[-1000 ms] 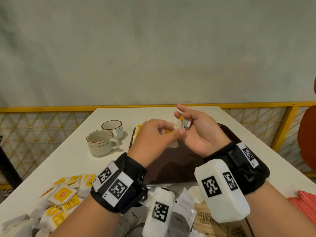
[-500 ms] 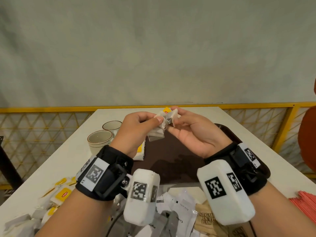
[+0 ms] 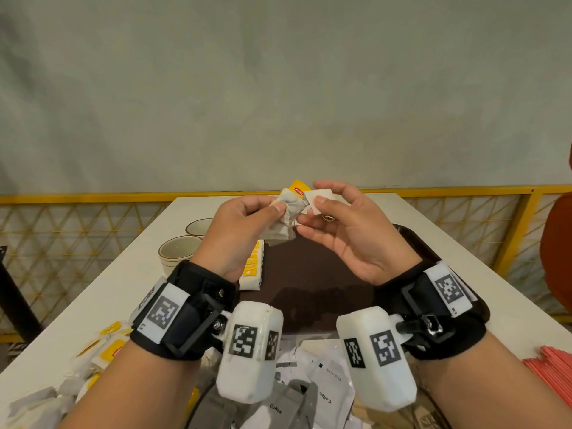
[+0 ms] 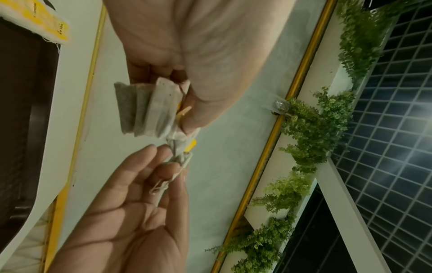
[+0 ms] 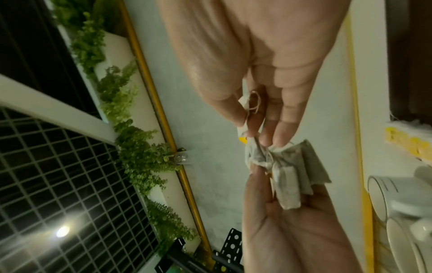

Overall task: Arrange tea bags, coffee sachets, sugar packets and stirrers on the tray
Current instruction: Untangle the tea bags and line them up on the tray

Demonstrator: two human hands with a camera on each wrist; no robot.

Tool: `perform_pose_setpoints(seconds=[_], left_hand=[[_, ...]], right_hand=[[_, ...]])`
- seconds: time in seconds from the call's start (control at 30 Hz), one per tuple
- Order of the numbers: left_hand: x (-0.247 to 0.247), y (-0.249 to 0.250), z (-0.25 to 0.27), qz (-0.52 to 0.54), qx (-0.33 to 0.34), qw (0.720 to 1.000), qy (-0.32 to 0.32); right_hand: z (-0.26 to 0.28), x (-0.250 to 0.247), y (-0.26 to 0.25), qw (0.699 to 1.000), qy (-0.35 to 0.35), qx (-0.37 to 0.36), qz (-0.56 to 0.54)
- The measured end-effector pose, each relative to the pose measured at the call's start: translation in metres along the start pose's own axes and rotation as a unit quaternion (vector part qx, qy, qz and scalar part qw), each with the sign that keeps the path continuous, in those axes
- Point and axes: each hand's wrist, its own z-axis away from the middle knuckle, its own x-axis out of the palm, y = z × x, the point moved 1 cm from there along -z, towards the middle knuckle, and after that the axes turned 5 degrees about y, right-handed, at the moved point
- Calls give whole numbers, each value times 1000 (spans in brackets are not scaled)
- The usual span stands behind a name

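Fingers: the left hand's (image 3: 244,230) thumb and fingers were clamped on a small bunch of tea bags (image 3: 283,224); the right hand's (image 3: 346,236) thumb and forefinger pinched a white paper tag (image 3: 318,198) at the bunch's top, the other fingers spread loose.
Bunch: held up in the air over the far edge of the brown tray (image 3: 309,274), touching nothing below; a yellow Lipton tag (image 3: 297,188) poked out on top.
Strings: the right wrist view showed a looped string (image 5: 254,103) caught between the right fingers, so the bags looked tangled together.
Step in hand: I'd call this tea bags, sorting one bag free of the clump before laying it down.
Tray so far: a row of yellow-tagged tea bags (image 3: 252,267) lay along its left edge.
Waiting: more tea bags (image 3: 105,351) at the table's near left corner, coffee sachets (image 3: 325,391) at the near edge, red stirrers (image 3: 551,363) at the near right.
Next move: probably a gentle pull on tag and string without tearing the paper, then down beside the row.
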Motion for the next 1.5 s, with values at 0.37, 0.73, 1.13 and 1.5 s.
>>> perform_pose_setpoints(seconds=[0.37, 0.73, 1.13, 1.5], left_hand=[[-3, 2, -2, 5, -11, 1000, 7], [-4, 4, 0, -3, 2, 1000, 4], [1, 8, 5, -21, 34, 999, -2], [-1, 4, 2, -54, 52, 997, 17]], right_hand=[[1, -15, -18, 986, 6, -109, 126], [-6, -24, -22, 944, 70, -214, 239], [2, -16, -18, 995, -95, -16, 20], [11, -9, -17, 989, -133, -23, 66]])
